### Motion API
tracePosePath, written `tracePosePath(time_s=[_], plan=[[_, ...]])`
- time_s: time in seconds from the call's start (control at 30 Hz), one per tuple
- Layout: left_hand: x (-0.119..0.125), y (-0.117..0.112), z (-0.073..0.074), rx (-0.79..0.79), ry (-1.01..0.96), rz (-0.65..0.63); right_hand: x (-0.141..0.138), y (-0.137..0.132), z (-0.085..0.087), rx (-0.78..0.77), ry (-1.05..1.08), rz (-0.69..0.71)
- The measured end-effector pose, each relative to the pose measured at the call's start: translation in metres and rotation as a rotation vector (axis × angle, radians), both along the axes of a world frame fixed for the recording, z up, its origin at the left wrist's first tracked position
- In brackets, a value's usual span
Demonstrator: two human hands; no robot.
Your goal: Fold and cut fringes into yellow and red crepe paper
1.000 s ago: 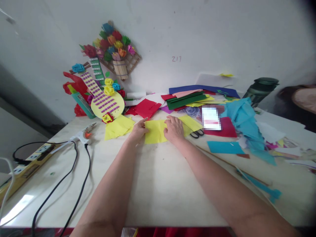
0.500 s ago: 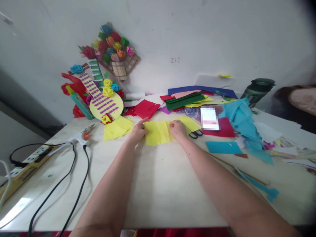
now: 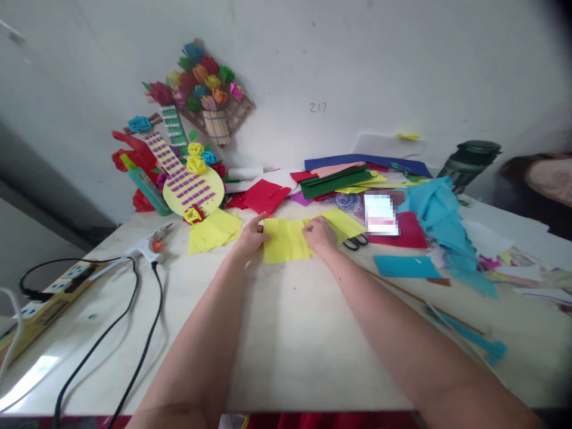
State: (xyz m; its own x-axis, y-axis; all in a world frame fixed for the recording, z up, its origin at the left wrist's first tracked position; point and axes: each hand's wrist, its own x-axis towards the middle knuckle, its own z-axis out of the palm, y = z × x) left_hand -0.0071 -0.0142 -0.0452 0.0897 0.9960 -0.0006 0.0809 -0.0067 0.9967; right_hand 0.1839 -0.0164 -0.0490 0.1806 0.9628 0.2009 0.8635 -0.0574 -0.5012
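A yellow crepe paper piece [image 3: 284,241] lies flat between my hands near the middle of the table. My left hand [image 3: 251,240] holds its left edge, thumb at the paper and index finger raised. On the right edge my right hand [image 3: 320,235] is closed, fingers bent in a pinch. Another yellow sheet [image 3: 343,223] lies just behind that hand, partly over a pair of scissors [image 3: 356,242], whose black handles show. To the left, several loose yellow pieces [image 3: 214,231] form a small pile.
A glue gun [image 3: 149,245] with black cords and a power strip [image 3: 49,301] lie left. Behind stand a paper guitar [image 3: 192,190] and glue bottle [image 3: 147,189]. Coloured sheets [image 3: 335,183], a phone [image 3: 381,214], blue crepe paper [image 3: 435,208] and a dark bottle [image 3: 473,162] are right.
My right hand has shifted slightly left along the yellow paper and its fingers have curled in more. My left hand stays at the left edge.
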Motion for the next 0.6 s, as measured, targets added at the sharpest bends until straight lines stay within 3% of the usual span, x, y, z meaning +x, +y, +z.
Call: tracePosePath(time_s=[0.6], plan=[[-0.0024, 0.0069, -0.007, 0.014, 0.009, 0.061, -0.0007, 0.0001, -0.0025, 0.012, -0.07, 0.009]])
